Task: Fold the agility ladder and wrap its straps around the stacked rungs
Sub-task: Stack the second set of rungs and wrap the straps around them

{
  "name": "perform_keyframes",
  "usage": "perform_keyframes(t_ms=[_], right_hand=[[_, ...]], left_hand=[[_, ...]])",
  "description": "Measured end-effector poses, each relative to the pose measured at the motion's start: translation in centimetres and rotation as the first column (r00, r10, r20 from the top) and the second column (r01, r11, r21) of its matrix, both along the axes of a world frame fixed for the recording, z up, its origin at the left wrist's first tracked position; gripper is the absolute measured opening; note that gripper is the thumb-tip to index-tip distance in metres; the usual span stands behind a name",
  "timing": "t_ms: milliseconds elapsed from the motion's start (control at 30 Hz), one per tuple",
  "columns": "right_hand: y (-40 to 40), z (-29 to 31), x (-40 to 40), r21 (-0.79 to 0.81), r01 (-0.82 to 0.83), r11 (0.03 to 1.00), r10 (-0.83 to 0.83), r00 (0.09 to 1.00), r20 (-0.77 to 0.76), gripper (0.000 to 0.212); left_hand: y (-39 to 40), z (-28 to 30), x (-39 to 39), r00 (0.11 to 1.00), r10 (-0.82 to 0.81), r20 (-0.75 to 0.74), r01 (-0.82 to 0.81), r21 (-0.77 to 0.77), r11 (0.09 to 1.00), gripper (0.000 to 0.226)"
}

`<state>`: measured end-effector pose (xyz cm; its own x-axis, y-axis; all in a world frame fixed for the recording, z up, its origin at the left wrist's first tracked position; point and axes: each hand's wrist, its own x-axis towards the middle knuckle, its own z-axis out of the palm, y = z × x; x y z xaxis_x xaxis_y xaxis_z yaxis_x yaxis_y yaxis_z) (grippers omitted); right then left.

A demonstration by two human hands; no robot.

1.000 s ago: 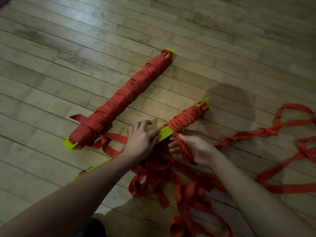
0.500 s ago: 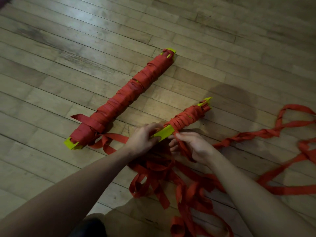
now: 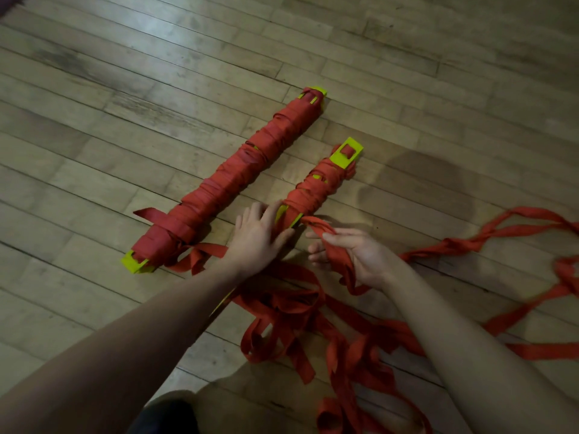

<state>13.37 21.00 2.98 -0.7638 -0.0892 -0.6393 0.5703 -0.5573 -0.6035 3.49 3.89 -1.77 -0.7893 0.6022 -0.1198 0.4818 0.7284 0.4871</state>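
Two stacks of yellow-green ladder rungs lie on the wooden floor. The left stack (image 3: pixel 238 173) is wound in red strap along its whole length. The right stack (image 3: pixel 316 189) is wound only over its far half, and its flat yellow end faces up. My left hand (image 3: pixel 257 236) lies on top of this stack's bare near part with the fingers stretched out, pressing it down. Just to the right, my right hand (image 3: pixel 347 255) pinches the red strap (image 3: pixel 316 223) that leads off the last winding.
Loose red strap lies in a tangled heap (image 3: pixel 313 333) under and in front of my arms. More of it trails away to the right edge (image 3: pixel 501 233). A strap tail (image 3: pixel 147 213) sticks out of the left stack. Bare floorboards lie beyond and to the left.
The right stack has rolled, so its flat yellow end now faces up. My left hand has loosened from a grip to a flat press. My right hand has drawn the strap out to the right.
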Motion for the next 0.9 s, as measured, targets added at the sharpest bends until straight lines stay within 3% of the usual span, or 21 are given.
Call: perform_keyframes(t_ms=[133,233,433,667,767,900], right_hand=[[0.1,-0.2,0.6,0.047,0.021,0.999,-0.023,0.999,0.025,0.021],[-0.3,-0.4,0.8,0.050,0.022,0.999,-0.023,0.999,0.032,0.021],[-0.5,-1.1,1.5,0.074,0.008,0.997,-0.014,0.997,0.080,0.019],[0.6,-0.9,2.4,0.061,0.003,0.998,-0.011,0.993,0.122,0.021],[0.7,-0.7,2.6,0.042,-0.004,0.999,-0.002,0.991,0.131,0.022],[0.7,-0.5,3.0,0.045,-0.013,0.999,0.007,0.991,0.130,0.022]], left_hand=[[0.3,0.1,0.9,0.983,0.161,0.085,-0.161,-0.005,0.987,0.051],[0.7,0.5,0.9,0.971,0.187,0.152,-0.185,-0.027,0.982,0.050],[1.5,0.2,1.9,0.995,0.101,0.016,-0.098,-0.133,0.986,0.060],[1.1,0.5,2.6,0.992,-0.060,0.114,0.066,-0.051,0.997,0.047],[1.1,0.4,3.1,0.972,0.097,0.212,-0.108,0.041,0.993,0.051],[1.4,0.6,3.3,0.980,0.144,0.134,-0.148,0.016,0.989,0.041]])
